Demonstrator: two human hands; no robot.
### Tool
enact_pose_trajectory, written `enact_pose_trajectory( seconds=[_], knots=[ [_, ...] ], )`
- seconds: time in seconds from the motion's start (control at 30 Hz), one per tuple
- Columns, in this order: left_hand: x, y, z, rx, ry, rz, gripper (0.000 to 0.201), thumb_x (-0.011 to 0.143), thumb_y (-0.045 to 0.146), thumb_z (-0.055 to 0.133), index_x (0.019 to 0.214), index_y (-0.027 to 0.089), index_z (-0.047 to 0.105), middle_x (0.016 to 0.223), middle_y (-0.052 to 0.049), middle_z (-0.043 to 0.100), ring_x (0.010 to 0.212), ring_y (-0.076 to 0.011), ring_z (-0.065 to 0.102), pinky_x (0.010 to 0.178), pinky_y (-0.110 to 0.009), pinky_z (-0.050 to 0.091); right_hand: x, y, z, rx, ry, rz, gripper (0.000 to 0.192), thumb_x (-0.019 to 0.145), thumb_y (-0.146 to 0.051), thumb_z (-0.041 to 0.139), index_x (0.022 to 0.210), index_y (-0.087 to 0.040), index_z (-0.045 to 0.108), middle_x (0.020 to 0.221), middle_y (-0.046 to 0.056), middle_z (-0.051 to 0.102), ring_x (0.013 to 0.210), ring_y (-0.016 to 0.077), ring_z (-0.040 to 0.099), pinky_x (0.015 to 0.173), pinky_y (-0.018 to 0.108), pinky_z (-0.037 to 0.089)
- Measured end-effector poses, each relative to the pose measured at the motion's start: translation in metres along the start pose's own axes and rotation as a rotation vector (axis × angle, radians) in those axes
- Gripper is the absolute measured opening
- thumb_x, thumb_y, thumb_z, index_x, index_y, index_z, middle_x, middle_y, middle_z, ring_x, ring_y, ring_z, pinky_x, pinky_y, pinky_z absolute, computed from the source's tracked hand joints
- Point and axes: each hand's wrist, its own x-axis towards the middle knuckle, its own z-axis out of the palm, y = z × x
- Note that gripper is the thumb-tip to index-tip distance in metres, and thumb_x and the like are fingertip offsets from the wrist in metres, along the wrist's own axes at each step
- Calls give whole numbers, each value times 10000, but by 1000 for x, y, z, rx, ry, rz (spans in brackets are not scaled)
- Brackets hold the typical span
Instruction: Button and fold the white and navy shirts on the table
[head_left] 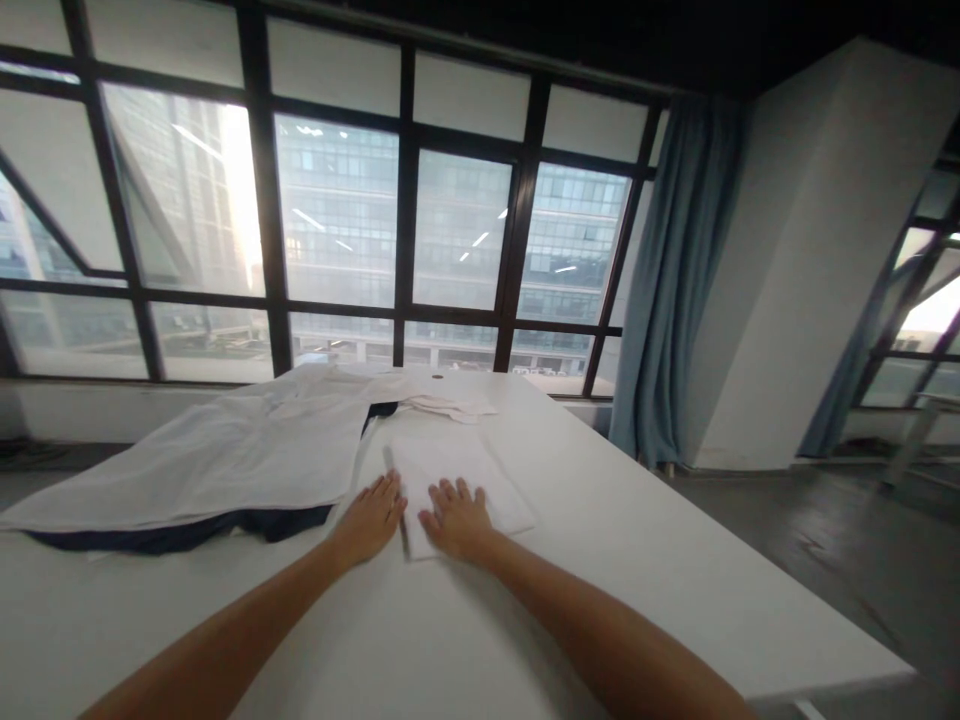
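Note:
A flat white bundle, apparently folded cloth (450, 455), lies on the white table in front of me. My right hand (459, 518) rests palm down on it, fingers spread. Along its left edge lies my left hand (373, 520), fingers stretched out and nearly flat. I cannot tell whether the left fingertips touch the bundle or only the table beside it. Left of my hands, a white shirt (247, 450) is spread out, and dark navy cloth (202, 530) shows from beneath its near edge. A white sleeve-like piece (450, 405) reaches right, behind the bundle.
The white table (637, 560) extends to the right, its edge running diagonally toward me. Behind it stand large dark-framed windows (337, 210). A blue curtain (667, 280) and a pale pillar (787, 270) are at the right, above a grey floor (795, 540).

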Motion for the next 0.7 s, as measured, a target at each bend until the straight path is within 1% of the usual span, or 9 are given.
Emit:
enact_pose_trajectory(
  seconds=[0.03, 0.1, 0.2, 0.27, 0.33, 0.4, 0.53, 0.63, 0.7],
  knots=[
    [-2, 0, -2, 5, -8, -13, 566, 970, 384, 225, 1427, 89, 382, 1509, -150, 304, 1393, -253, 286, 1123, -409, 283, -1, 11, -4, -6, -26, 4, 645, 928, -586, 209, 1468, -247, 306, 1536, 110, 262, 1396, 378, 172, 1049, 645, 116],
    [-6, 0, -5, 22, -33, -21, 552, 964, 397, 247, 1405, 117, 425, 1502, -129, 331, 1388, -252, 300, 1123, -427, 277, -2, 45, -14, -11, -82, 23, 651, 934, -584, 191, 1477, -239, 293, 1546, 95, 239, 1404, 360, 161, 1064, 621, 124],
    [-9, 4, -9, 43, -70, -22, 545, 951, 428, 289, 1386, 146, 456, 1491, -105, 361, 1384, -250, 308, 1121, -448, 267, -4, 107, -29, -37, -145, 99, 663, 937, -590, 192, 1492, -234, 255, 1561, 82, 195, 1418, 332, 137, 1076, 602, 127],
    [-9, 6, -10, 38, -93, -35, 544, 948, 439, 302, 1389, 158, 453, 1491, -95, 365, 1385, -245, 306, 1122, -444, 258, -8, 148, -33, -66, -156, 170, 649, 941, -581, 200, 1495, -245, 244, 1564, 77, 179, 1424, 315, 129, 1081, 597, 128],
    [-9, 8, -11, 26, -112, -47, 548, 947, 445, 304, 1395, 163, 444, 1498, -93, 353, 1390, -243, 296, 1126, -439, 244, -13, 184, -33, -88, -139, 213, 636, 945, -576, 200, 1495, -258, 244, 1563, 72, 185, 1428, 293, 135, 1088, 583, 138],
    [-8, 8, -11, 15, -120, -49, 556, 947, 451, 301, 1399, 159, 438, 1500, -98, 347, 1392, -247, 291, 1128, -442, 236, -19, 217, -33, -103, -124, 224, 623, 947, -564, 206, 1491, -264, 254, 1560, 68, 199, 1429, 276, 142, 1092, 568, 150],
    [-8, 6, -10, 9, -82, -41, 541, 940, 453, 311, 1382, 180, 462, 1488, -92, 374, 1382, -245, 313, 1122, -438, 251, -32, 272, -36, -100, -84, 228, 616, 933, -550, 232, 1474, -265, 310, 1545, 62, 246, 1424, 268, 176, 1097, 552, 169],
    [-9, 5, -11, 22, -66, -30, 528, 940, 448, 309, 1376, 198, 470, 1480, -86, 389, 1375, -240, 327, 1118, -434, 261, -45, 308, -43, -90, -2, 257, 628, 890, -619, 265, 1377, -287, 479, 1490, 100, 362, 1380, 290, 293, 1071, 543, 240],
    [-10, 5, -11, 28, -79, -25, 530, 943, 447, 301, 1379, 195, 465, 1479, -90, 391, 1376, -244, 325, 1117, -442, 261, -56, 328, -46, -116, 114, 262, 635, 857, -666, 272, 1256, -296, 600, 1422, 129, 456, 1312, 307, 404, 1041, 532, 291]
  ],
)
